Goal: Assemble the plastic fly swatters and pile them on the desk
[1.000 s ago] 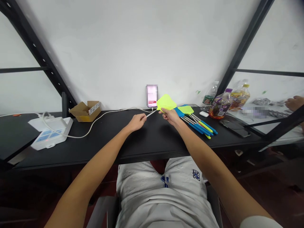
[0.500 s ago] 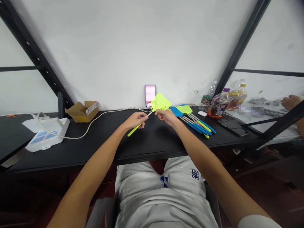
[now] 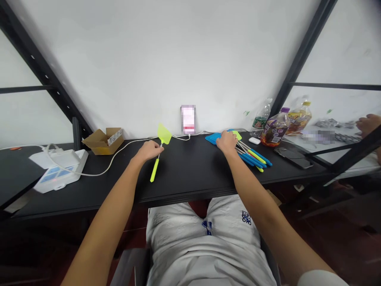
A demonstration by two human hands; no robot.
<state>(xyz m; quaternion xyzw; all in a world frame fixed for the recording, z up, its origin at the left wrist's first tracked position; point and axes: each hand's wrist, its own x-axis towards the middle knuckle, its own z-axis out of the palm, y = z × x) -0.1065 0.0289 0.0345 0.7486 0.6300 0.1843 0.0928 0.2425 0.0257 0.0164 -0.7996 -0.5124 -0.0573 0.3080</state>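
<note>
My left hand [image 3: 149, 150] is closed on the thin shaft of a yellow fly swatter [image 3: 163, 134]; its head points up and away, and its yellow handle [image 3: 154, 171] hangs down toward the black table [image 3: 190, 174]. My right hand [image 3: 226, 142] rests on a pile of several blue and yellow fly swatters [image 3: 251, 156] at the right of the table, its fingers curled over their heads. Whether it grips one I cannot tell.
A phone [image 3: 188, 119] leans on the wall with a white cable [image 3: 119, 153] running left to a white box [image 3: 61, 169]. A cardboard box [image 3: 102, 140] sits at back left. Bottles [image 3: 275, 129], an earbud case and a dark phone [image 3: 293, 157] lie right. Another person's hand [image 3: 367, 124] shows far right.
My right hand let go of the yellow swatter's head and moved right onto the pile. My left hand carried the swatter to the left.
</note>
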